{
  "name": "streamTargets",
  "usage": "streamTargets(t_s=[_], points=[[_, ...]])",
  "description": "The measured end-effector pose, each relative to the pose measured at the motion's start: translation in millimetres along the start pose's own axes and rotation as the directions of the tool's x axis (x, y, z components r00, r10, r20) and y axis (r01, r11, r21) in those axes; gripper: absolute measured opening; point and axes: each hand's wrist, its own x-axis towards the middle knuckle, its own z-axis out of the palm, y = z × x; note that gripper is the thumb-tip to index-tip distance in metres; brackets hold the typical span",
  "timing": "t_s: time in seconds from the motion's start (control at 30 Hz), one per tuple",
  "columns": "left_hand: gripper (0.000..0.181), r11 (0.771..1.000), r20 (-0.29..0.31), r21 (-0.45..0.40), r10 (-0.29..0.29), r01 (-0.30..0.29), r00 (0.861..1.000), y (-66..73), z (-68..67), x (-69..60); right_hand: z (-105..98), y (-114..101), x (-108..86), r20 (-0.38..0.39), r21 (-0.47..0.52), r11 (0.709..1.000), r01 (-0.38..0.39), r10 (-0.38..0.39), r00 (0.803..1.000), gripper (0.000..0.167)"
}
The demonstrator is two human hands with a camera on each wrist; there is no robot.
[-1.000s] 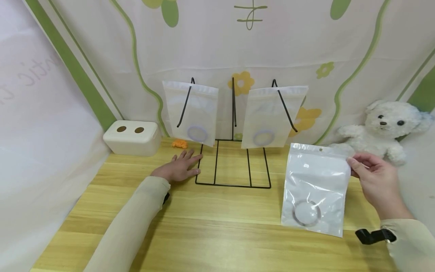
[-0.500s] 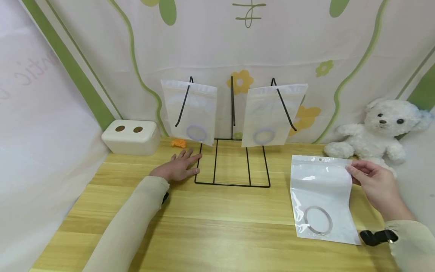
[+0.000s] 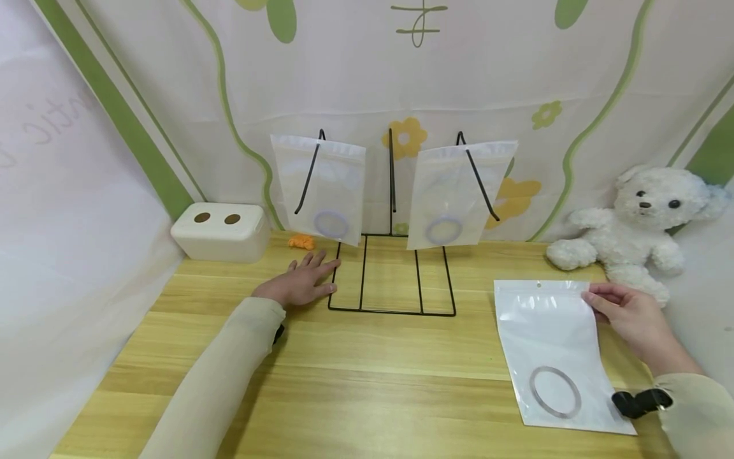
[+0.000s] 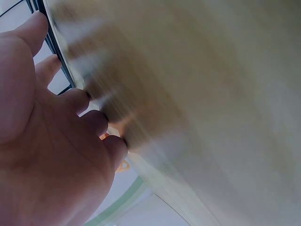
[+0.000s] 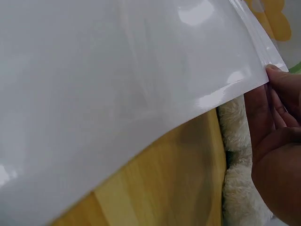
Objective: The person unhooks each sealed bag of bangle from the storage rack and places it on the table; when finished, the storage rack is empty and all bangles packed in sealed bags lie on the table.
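Observation:
Between thumb and fingers, the right hand (image 3: 636, 322) pinches the top right corner of a white zip bag (image 3: 550, 338) with a ring (image 3: 555, 392) showing in its lower part. In the right wrist view the thumb and fingers of the right hand (image 5: 277, 136) hold the bag's edge (image 5: 117, 84). Fingers spread, the left hand (image 3: 301, 280) rests on the table by the left side of a black wire rack (image 3: 362, 280). From the rack's outer arms hang a left bag (image 3: 321, 185) and a right bag (image 3: 453, 191), each showing a ring.
A white box with two round brown spots (image 3: 220, 239) stands at the back left. Beside it lies a small orange object (image 3: 301, 241). A white plush bear (image 3: 625, 236) sits at the back right, behind the right hand. A printed curtain (image 3: 482, 64) hangs behind the table.
The bag in the right hand has come down toward the table, its lower end shifting right and toward the front edge. The left hand has stayed by the rack.

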Motion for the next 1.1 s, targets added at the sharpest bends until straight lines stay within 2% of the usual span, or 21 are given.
streamTargets(t_s=[0.3, 0.5, 0.57, 0.77, 0.93, 1.1], points=[[0.069, 1.000, 0.000, 0.002, 0.002, -0.002, 1.000, -1.0, 1.3, 1.7, -2, 13, 6.2, 0.007, -0.179, 0.983, -0.029, 0.030, 1.000, 0.009], [0.069, 1.000, 0.002, -0.002, -0.005, 0.005, 1.000, -0.5, 1.5, 0.8, -1, 12, 10.4, 0.042, -0.308, 0.951, -0.041, 0.057, 0.997, 0.046], [0.070, 1.000, 0.003, -0.009, -0.003, 0.004, 1.000, -0.7, 1.0, 0.3, 0, 11, 11.1, 0.058, -0.365, 0.930, -0.038, 0.063, 0.996, 0.048], [0.072, 0.999, 0.003, -0.026, 0.020, -0.020, 1.000, -1.3, -0.8, -2.3, 0, 8, 12.8, 0.074, -0.540, 0.842, -0.011, 0.060, 0.995, 0.051], [0.070, 1.000, 0.004, -0.002, 0.007, -0.007, 1.000, -0.4, 0.0, -0.1, 2, 6, 15.0, 0.085, -0.578, 0.816, 0.019, 0.037, 0.996, 0.049], [0.070, 1.000, 0.003, 0.001, 0.010, -0.010, 1.000, -1.0, 0.0, 0.7, 3, 3, 16.3, 0.100, -0.586, 0.810, 0.021, 0.047, 0.994, 0.048]])
